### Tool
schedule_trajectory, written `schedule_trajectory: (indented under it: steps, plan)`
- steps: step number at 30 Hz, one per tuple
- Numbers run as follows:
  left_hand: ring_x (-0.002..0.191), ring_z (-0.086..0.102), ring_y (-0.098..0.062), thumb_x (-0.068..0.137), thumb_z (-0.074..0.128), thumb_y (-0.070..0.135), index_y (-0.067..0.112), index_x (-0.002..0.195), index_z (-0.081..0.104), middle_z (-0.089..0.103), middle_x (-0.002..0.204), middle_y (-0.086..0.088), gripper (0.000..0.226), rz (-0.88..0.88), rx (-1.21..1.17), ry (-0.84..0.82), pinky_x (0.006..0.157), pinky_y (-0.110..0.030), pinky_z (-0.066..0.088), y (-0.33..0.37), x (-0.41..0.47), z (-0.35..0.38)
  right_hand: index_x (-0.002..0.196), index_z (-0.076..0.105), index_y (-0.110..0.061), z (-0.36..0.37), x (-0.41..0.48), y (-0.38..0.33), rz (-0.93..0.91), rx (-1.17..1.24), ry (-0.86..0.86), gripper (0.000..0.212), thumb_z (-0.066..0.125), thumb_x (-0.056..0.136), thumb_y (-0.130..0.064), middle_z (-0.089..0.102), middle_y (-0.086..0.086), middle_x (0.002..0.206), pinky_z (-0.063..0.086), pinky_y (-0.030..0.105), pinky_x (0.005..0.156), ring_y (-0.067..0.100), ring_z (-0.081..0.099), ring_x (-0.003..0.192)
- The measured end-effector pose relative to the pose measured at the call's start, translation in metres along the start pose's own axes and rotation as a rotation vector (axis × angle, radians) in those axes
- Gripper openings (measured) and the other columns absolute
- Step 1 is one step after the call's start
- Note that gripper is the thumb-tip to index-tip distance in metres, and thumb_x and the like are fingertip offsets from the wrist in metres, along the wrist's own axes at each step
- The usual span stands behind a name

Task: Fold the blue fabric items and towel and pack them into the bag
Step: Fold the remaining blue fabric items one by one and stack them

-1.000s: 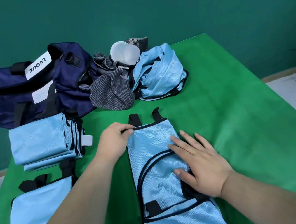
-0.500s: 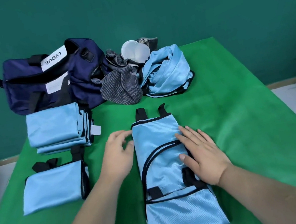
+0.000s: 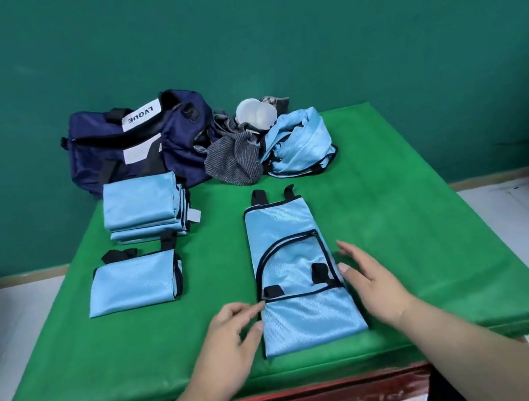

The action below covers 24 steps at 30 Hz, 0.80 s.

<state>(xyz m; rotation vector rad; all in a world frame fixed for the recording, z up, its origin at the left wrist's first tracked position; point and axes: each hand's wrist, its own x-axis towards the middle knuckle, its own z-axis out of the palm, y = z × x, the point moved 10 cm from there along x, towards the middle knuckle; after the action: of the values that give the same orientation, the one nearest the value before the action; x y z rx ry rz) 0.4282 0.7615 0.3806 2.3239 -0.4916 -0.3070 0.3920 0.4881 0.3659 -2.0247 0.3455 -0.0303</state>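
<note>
Left hand (image 3: pixel 233 340) and right hand (image 3: pixel 379 289), released, flanking near end of blue fabric item (image 3: pixel 286 249); long axis toward far edge of counter (image 3: pixel 419 245).

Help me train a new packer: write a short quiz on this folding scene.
1. True or false: the crumpled blue item lies beside the grey towel at the far side of the table.
2. Where are the left hand and right hand? A) on the grey towel; B) either side of the near end of the long blue item; C) on the crumpled blue item.
3. Fill in: the folded stack lies just in front of the ___.
Key: 1 true; 2 B; 3 navy bag.
</note>
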Motion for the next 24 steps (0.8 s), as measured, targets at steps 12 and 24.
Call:
schedule_trajectory:
  steps: [12, 24]
  plan:
    - [0.119, 0.033, -0.008, 0.089, 0.072, 0.027, 0.049, 0.128, 0.059, 0.041, 0.125, 0.02, 0.046, -0.063, 0.106, -0.096, 0.114, -0.03, 0.027, 0.002, 0.013, 0.027, 0.125, 0.053, -0.033, 0.014, -0.027, -0.032, -0.068, -0.601, 0.07, 0.033, 0.057, 0.092, -0.033, 0.06, -0.01, 0.118, 0.035, 0.034, 0.098, 0.018, 0.053, 0.114]
    - [0.113, 0.05, -0.003, 0.076, 0.08, 0.008, 0.061, 0.09, 0.064, 0.054, 0.113, 0.03, 0.057, -0.019, -0.168, 0.052, 0.102, -0.019, 0.034, 0.026, 0.008, 0.009, 0.084, 0.049, -0.036, 0.005, -0.027, -0.032, 0.005, -0.195, 0.157, 0.029, 0.061, 0.083, -0.01, 0.064, -0.014, 0.077, 0.048, 0.037, 0.071, 0.017, 0.057, 0.07]
